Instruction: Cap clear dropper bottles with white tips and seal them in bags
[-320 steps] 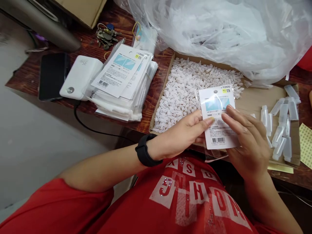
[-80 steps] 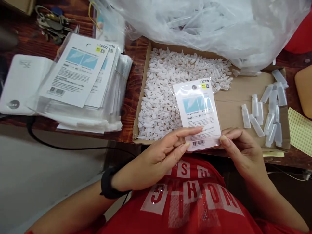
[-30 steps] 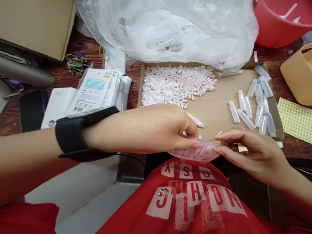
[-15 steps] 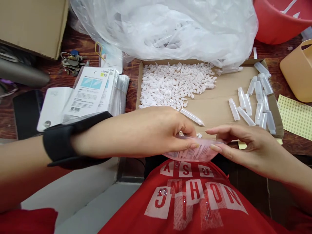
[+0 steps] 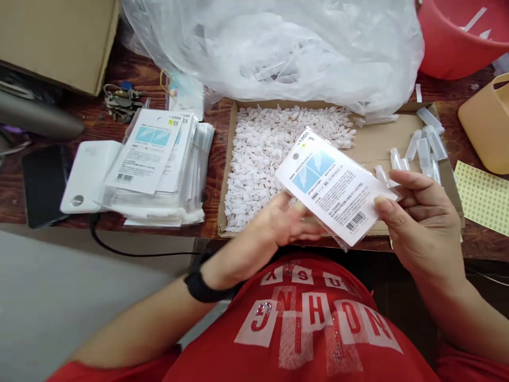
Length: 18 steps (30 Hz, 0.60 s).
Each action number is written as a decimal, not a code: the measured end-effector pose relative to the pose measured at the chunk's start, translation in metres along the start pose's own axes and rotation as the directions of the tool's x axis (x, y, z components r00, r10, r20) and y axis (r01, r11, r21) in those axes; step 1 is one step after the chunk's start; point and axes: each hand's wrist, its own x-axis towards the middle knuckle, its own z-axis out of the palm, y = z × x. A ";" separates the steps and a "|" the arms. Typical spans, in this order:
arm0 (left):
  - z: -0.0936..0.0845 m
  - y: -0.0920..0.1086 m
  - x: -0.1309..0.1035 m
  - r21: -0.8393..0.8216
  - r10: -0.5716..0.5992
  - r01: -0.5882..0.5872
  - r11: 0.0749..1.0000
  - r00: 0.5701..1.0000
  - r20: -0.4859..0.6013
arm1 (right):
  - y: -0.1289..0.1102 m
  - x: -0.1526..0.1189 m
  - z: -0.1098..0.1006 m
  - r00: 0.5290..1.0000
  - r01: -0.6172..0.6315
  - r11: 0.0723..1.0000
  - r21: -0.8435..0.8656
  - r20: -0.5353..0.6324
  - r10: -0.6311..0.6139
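My right hand [image 5: 421, 223] pinches the lower right corner of a white printed card pack [image 5: 334, 185] in a clear sleeve, with a blue picture and a barcode facing up. My left hand [image 5: 284, 223] is just below and left of the pack, palm turned toward it, fingers apart and slightly blurred, partly behind its lower edge. Beneath both lies a shallow cardboard tray [image 5: 226, 196], holding many small white plastic tips [image 5: 262, 154] on its left and several clear tubes [image 5: 435, 143] on its right.
Left of the tray are a stack of similar packs [image 5: 147, 154], a white device [image 5: 89, 170] with a cable, a phone [image 5: 45, 180] and keys [image 5: 121, 101]. A large plastic bag [image 5: 318, 32] lies behind. At right are a red bucket [image 5: 449, 48], a tan container [image 5: 487, 122] and a yellow sticker sheet [image 5: 485, 196].
The pack has been raised over the tray, its printed side now facing up, in my right hand. My left hand has let go of the pink-looking sleeve, drawn back and turned its palm.
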 end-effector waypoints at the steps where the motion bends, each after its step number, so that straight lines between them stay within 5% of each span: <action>1: 0.008 -0.011 -0.001 -0.014 -0.024 0.024 1.000 0.999 0.023 | 0.003 -0.001 0.005 1.000 0.020 1.000 -0.003 -0.014 -0.020; 6: 0.031 -0.032 -0.003 -0.009 -0.040 0.040 0.999 0.999 -0.034 | 0.013 -0.002 0.017 0.997 0.064 0.998 -0.005 -0.046 -0.064; 12: 0.018 -0.033 -0.013 0.146 0.023 -0.012 0.989 0.997 -0.074 | 0.018 0.003 0.018 0.991 -0.120 0.976 0.184 0.073 0.108; 18: 0.011 -0.036 -0.003 0.052 0.087 -0.081 0.995 0.986 -0.144 | 0.012 -0.015 0.023 0.994 -0.052 0.996 0.073 0.102 0.045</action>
